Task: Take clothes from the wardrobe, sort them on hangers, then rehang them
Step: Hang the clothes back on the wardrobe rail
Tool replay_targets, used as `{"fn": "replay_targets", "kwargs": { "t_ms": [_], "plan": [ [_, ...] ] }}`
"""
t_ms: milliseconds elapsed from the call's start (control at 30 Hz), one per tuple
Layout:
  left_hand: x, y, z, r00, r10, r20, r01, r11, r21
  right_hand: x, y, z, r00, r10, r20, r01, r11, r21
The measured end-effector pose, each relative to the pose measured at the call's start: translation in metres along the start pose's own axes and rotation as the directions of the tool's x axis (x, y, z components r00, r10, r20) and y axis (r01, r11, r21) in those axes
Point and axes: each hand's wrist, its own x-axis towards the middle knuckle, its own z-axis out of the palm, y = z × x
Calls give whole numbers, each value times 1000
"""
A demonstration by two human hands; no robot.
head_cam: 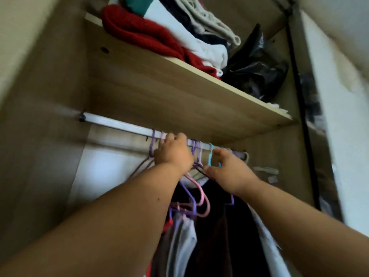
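A white rail (119,123) runs under the wardrobe shelf and carries several plastic hangers. My left hand (174,151) is up at the rail, fingers curled round the hooks of purple hangers (152,142). My right hand (229,168) is just right of it and pinches a turquoise hanger (210,156) below its hook. Purple and pink hangers (201,198) dangle below my hands. Dark, grey and white clothes (211,236) hang beneath them. What my left fingers hold exactly is hidden by the hand.
The wooden shelf (179,92) sits close above the rail. On it lie a red knit (139,35), folded white and dark clothes (185,35) and a black plastic bag (257,68). A dark door edge (299,108) stands at right; the wardrobe side panel (40,136) at left.
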Motion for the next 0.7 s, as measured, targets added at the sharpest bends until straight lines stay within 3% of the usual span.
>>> {"fn": "replay_targets", "kwargs": {
  "t_ms": [100,267,367,467,567,700],
  "plan": [
    [-57,38,10,961,261,87,-261,965,-17,-51,26,-40,997,-74,-4,67,929,-364],
    [-188,98,24,807,535,249,-515,844,-146,-172,79,-92,994,101,50,-56,828,-558],
    [-272,128,38,700,590,402,-539,806,-245,-264,104,-120,964,247,101,-94,669,-737],
    [-356,155,47,583,622,523,-487,783,-388,-364,120,-137,895,429,121,-180,595,-783],
    [-441,174,42,433,673,599,-453,737,-501,-472,122,-149,797,600,75,-324,528,-785],
    [-552,182,9,173,769,615,-430,621,-655,-603,80,-164,602,797,-50,-503,330,-799]
  ]
}}
